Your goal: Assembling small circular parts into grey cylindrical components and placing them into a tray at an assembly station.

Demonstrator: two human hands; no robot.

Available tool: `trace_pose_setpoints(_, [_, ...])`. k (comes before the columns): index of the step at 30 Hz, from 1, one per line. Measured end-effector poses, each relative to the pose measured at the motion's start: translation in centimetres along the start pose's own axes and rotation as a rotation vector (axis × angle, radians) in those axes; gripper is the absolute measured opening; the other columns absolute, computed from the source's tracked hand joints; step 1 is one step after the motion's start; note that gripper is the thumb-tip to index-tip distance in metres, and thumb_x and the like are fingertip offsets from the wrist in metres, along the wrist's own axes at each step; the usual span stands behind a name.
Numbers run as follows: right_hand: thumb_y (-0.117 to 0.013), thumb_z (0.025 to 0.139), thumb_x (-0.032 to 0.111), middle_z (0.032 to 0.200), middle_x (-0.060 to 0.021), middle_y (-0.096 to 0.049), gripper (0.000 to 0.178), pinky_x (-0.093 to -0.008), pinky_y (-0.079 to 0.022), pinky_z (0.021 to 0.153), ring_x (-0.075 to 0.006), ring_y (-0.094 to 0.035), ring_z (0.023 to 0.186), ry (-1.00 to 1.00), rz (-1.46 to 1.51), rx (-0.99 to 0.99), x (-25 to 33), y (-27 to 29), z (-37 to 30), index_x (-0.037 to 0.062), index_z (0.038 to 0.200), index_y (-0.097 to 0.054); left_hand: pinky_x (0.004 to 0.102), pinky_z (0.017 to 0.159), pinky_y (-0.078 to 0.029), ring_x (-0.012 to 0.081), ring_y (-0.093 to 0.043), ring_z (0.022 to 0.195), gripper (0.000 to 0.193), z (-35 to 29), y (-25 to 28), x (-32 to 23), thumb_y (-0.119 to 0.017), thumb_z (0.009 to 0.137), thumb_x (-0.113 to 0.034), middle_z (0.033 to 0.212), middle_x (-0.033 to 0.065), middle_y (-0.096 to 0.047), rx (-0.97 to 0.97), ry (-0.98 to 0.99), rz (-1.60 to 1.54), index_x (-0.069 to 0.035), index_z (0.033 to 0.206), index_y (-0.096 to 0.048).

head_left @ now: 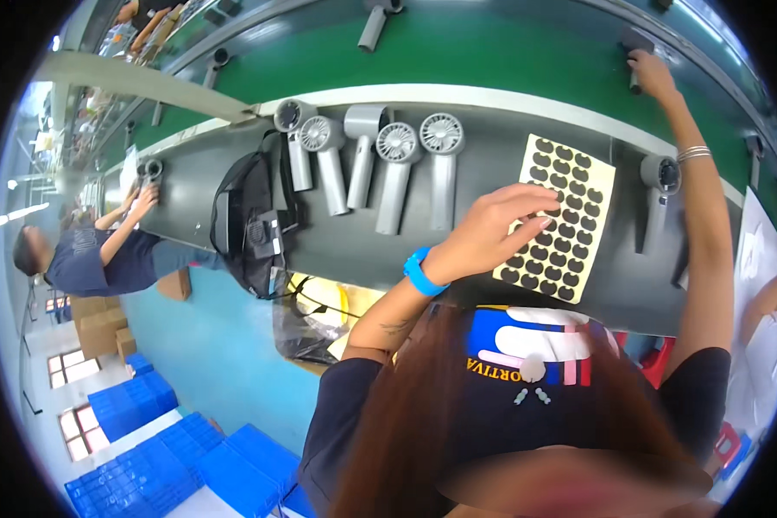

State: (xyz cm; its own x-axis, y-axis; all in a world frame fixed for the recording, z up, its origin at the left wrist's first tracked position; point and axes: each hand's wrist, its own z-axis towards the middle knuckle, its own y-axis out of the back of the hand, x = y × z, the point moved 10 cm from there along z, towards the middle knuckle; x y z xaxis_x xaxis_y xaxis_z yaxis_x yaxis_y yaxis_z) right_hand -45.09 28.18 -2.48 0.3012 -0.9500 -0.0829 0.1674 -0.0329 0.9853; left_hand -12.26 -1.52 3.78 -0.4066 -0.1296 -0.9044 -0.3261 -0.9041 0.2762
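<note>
Brown hair (419, 406) nearest; left hand (488, 229), fingertips parted, over flat black-dotted sticker sheet (571, 226); right hand (653, 74) pinches grey handheld fan (635, 83).

The dark workbench (489, 151) is bordered along its far edge by a green conveyor belt (509, 52). Left of the workbench, a blue floor (224, 345) is laid, and cardboard boxes (99, 335) and blue plastic crates (138, 462) are stacked. Farthest left of the workbench, paned windows (69, 369) and tubular lamps (19, 214) are fitted.
</note>
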Motion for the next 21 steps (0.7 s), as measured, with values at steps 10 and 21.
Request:
trace_pose_setpoints(10, [-0.059, 0.088, 0.013, 0.094, -0.0121, -0.065, 0.018, -0.0298, -0.050, 0.075, -0.0219, -0.065, 0.085, -0.014, 0.666, -0.117, 16.2, 11.6, -16.8, 0.0006, 0.099, -0.064, 0.0395, 0.095, -0.042, 0.0344, -0.050, 0.114, 0.045, 0.3, -1.4, 4.2, -0.074, 0.075, -0.015, 0.127, 0.0159, -0.052, -0.043, 0.042, 0.455, -0.001, 0.115, -0.058])
trace_pose_setpoints(21, [-0.068, 0.079, 0.012, 0.094, -0.0128, -0.056, 0.024, -0.0372, -0.049, 0.073, -0.0285, -0.062, 0.085, -0.363, 0.638, -0.281, 19.0, 4.0, -21.9, 0.0019, 0.098, -0.058, 0.0469, 0.092, -0.030, 0.0343, -0.040, 0.110, 0.079, 2.2, -5.6, 5.3, -0.079, 0.065, -0.038, 0.122, 0.0183, -0.043, 0.019, 0.031, 0.845, -0.001, 0.128, -0.049])
